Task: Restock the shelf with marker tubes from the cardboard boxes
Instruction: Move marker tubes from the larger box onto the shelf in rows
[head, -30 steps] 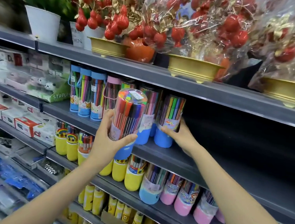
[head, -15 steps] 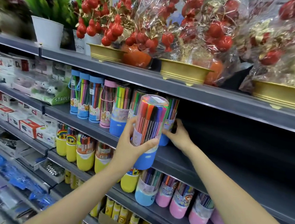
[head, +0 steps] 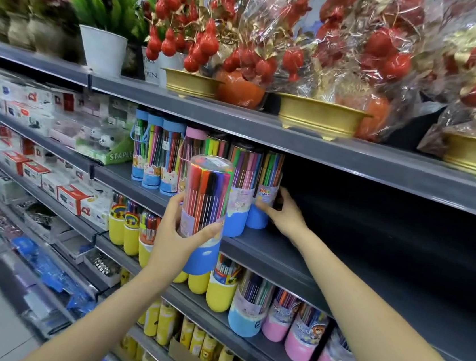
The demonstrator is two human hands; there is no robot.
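— Where's your tube?
— Marker tube [head: 204,212] upright in your left hand [head: 175,240], fingers wrapped round it; your right hand [head: 282,213] grips the end tube [head: 264,196].
— Next?
— Seat it right of that hand, base flat on the shelf [head: 295,264].

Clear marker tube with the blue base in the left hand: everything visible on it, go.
The clear plastic marker tube with a blue base is a cylinder with a flat transparent top that bears a small sticker. Coloured markers stand packed inside: red, orange, black, purple, pink. A pale printed label wraps the lower clear part above the rounded blue bottom. It is upright, tilted slightly, held in the air in front of the middle shelf's edge. The left hand grips its lower half, thumb across the front; nothing else touches it.
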